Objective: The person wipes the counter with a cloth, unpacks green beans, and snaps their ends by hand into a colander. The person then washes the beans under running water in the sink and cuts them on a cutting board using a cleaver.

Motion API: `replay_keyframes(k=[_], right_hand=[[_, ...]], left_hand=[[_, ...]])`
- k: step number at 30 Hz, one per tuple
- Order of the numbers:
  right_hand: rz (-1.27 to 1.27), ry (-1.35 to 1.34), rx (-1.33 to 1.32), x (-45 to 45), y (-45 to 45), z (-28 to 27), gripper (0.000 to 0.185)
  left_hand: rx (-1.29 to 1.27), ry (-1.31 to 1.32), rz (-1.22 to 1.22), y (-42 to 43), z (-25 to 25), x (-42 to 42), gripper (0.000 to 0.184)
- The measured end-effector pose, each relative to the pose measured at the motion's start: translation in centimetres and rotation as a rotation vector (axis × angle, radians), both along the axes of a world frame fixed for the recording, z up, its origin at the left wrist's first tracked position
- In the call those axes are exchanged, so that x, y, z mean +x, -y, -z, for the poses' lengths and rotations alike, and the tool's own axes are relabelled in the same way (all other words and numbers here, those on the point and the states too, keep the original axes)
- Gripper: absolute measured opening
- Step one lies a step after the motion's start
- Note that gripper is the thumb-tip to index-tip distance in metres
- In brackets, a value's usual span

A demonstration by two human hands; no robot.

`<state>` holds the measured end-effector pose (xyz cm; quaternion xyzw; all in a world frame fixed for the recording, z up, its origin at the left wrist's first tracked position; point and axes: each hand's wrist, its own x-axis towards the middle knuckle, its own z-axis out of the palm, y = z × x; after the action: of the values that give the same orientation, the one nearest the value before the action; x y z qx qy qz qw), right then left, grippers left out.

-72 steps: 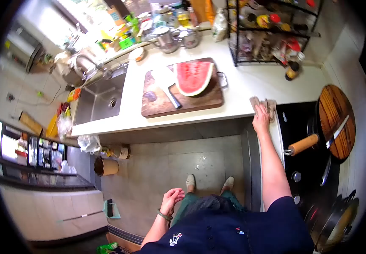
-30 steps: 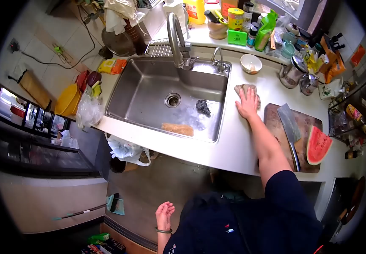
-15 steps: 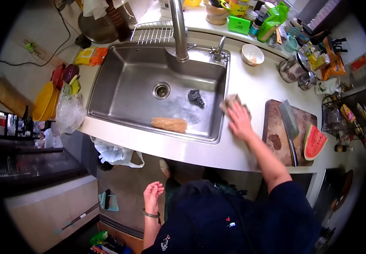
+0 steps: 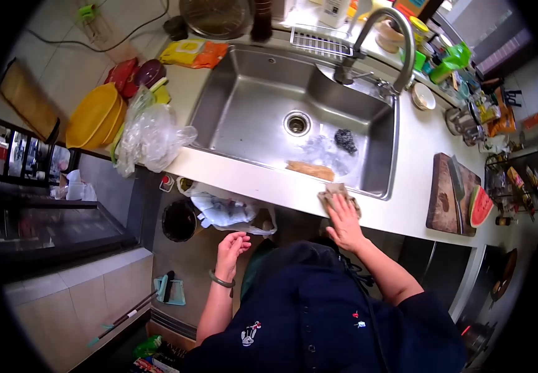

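My right hand (image 4: 344,225) lies with fingers stretched over a folded brownish-grey cloth (image 4: 337,194), pressing it on the counter's front strip just below the sink. My left hand (image 4: 232,250), a bangle (image 4: 221,280) on its wrist, hangs in the air in front of the counter. Its fingers are loosely curled and nothing shows in them. Inside the steel sink (image 4: 253,93) are a tan, elongated sponge-like piece (image 4: 310,170) along the front wall and a dark steel-wool scrubber (image 4: 345,141) right of the drain (image 4: 297,124).
On the right, a cutting board (image 4: 441,202) bears a cleaver (image 4: 457,180) and a watermelon piece (image 4: 481,206). A white bowl (image 4: 423,97) stands behind it. Yellow basins (image 4: 95,118) and a clear plastic bag (image 4: 160,140) crowd the left. Below the counter hang plastic bags (image 4: 225,211) by a bin (image 4: 179,221).
My right hand has moved the cloth from the counter right of the sink to the front strip. My view has turned left. My left hand stays raised and curled.
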<state>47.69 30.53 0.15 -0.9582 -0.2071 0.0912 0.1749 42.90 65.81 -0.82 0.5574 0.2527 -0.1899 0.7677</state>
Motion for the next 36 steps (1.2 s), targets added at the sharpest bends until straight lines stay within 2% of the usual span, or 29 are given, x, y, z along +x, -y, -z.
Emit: replay_keyframes(k=[7, 13, 15, 16, 17, 18, 19, 21, 23, 25, 27, 29, 30, 31, 33, 34, 36], right_hand=[[-0.433, 0.057, 0.052, 9.2, -15.2, 0.6, 0.06], [-0.587, 0.276, 0.097, 16.9, -26.8, 2.4, 0.055], [-0.501, 0.25, 0.105, 20.8, -29.4, 5.0, 0.05], [-0.333, 0.156, 0.344, 23.1, -29.3, 7.9, 0.046], [-0.013, -0.15, 0.337, 24.4, -29.1, 4.9, 0.038], [0.128, -0.227, 0.34, 27.4, -27.7, 7.3, 0.033], [0.306, -0.076, 0.406, 27.6, -25.8, 5.3, 0.029], [0.375, -0.018, 0.723, 28.0, -21.1, 2.9, 0.026], [0.392, 0.016, 0.905, 27.3, -17.0, 0.8, 0.024], [0.504, -0.07, 0.48, 26.2, -13.8, 1.1, 0.021], [0.388, 0.032, 0.614, 24.9, -13.2, 3.3, 0.017], [0.296, 0.036, 0.784, 21.8, -16.2, 1.5, 0.019], [0.29, -0.016, 0.708, 20.3, -18.2, -0.9, 0.019], [0.224, 0.096, 0.759, 19.2, -20.2, -1.4, 0.018], [0.181, 0.018, 0.773, 18.0, -23.8, -1.6, 0.017], [0.092, 0.125, 0.821, 17.8, -25.6, -0.8, 0.02], [-0.084, 0.052, 0.759, 17.4, -28.8, 0.7, 0.034]], left_hand=[[-0.027, -0.058, -0.24, -6.0, 1.5, -4.0, 0.02], [0.008, -0.098, -0.416, -5.9, 0.7, -7.4, 0.02], [0.027, -0.108, -0.432, -5.5, -0.1, -8.1, 0.02], [0.049, -0.097, -0.45, -5.4, -0.7, -8.4, 0.02], [0.062, -0.098, -0.467, -5.2, -0.9, -8.8, 0.02], [0.064, -0.087, -0.504, -5.0, -1.1, -9.3, 0.02], [0.063, -0.072, -0.538, -4.9, -1.1, -9.6, 0.019], [0.056, -0.075, -0.572, -4.5, -0.3, -10.2, 0.02], [0.034, -0.122, -0.57, -3.7, 0.3, -10.8, 0.02], [0.035, -0.113, -0.559, -3.0, 0.5, -10.5, 0.021], [0.0, -0.079, -0.46, -2.5, 0.8, -8.5, 0.021], [0.02, -0.061, -0.444, -2.0, 0.7, -7.0, 0.021], [0.012, -0.035, -0.416, -1.9, 0.6, -6.1, 0.021], [0.004, -0.011, -0.384, -1.7, 0.4, -5.2, 0.021], [-0.002, 0.004, -0.365, -1.4, -0.1, -4.1, 0.022], [0.001, 0.024, -0.341, -1.4, -0.3, -3.9, 0.022], [0.037, 0.03, -0.314, -1.4, -0.6, -4.1, 0.022]])
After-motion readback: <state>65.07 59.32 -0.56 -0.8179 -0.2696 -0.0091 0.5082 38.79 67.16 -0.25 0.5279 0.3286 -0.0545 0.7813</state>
